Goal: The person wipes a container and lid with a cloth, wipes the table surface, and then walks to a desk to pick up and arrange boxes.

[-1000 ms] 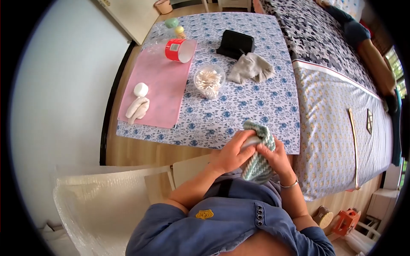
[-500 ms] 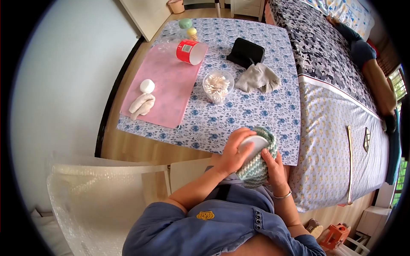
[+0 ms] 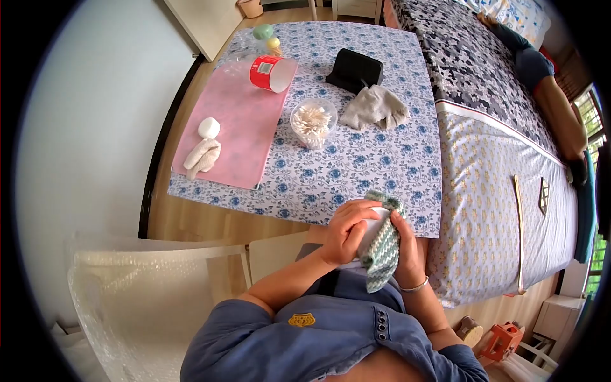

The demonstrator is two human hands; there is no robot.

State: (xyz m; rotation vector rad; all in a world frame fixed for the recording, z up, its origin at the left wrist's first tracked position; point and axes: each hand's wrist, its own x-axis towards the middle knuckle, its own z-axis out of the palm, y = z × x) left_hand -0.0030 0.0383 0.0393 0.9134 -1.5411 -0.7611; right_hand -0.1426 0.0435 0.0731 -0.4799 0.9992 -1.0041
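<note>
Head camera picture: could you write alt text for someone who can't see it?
Both hands, left and right, hold a green-and-white knitted cloth around a white object at the near edge of a flowered table. Farther off stand a tub of cotton swabs, a red cup and a pink mat.

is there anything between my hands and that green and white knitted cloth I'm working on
Nothing visible. The left hand and right hand are both already on the green and white knitted cloth, gripping it around a white object at the near table edge. The other items lie farther back.
</note>
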